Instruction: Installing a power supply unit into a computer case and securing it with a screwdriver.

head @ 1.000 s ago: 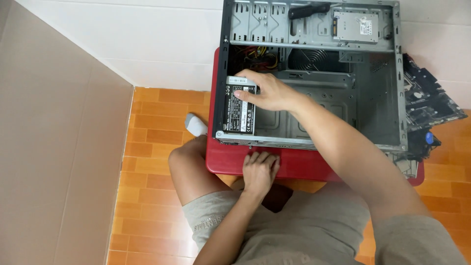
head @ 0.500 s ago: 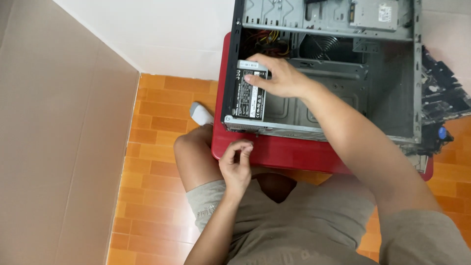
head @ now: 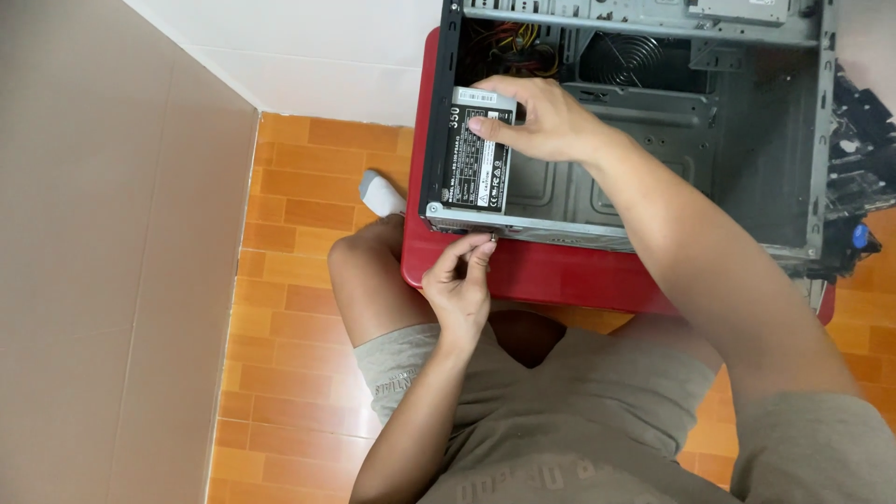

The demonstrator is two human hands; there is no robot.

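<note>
An open grey computer case lies on its side on a low red table. Inside its left end sits a grey power supply box with a black label. My right hand grips the top right corner of that box, thumb on the label. My left hand is at the case's near edge, just below the box. Its thumb and forefinger are pinched on a small screw that touches the metal rim.
Coloured wires and a round fan grille lie deeper in the case. A dark circuit board rests at the right, beyond the case. My bent knees are under the table edge on an orange tiled floor. A beige panel stands to the left.
My left hand has risen from the red table top to the case's near edge with its fingertips pinched. My right hand has stayed on the power supply box.
</note>
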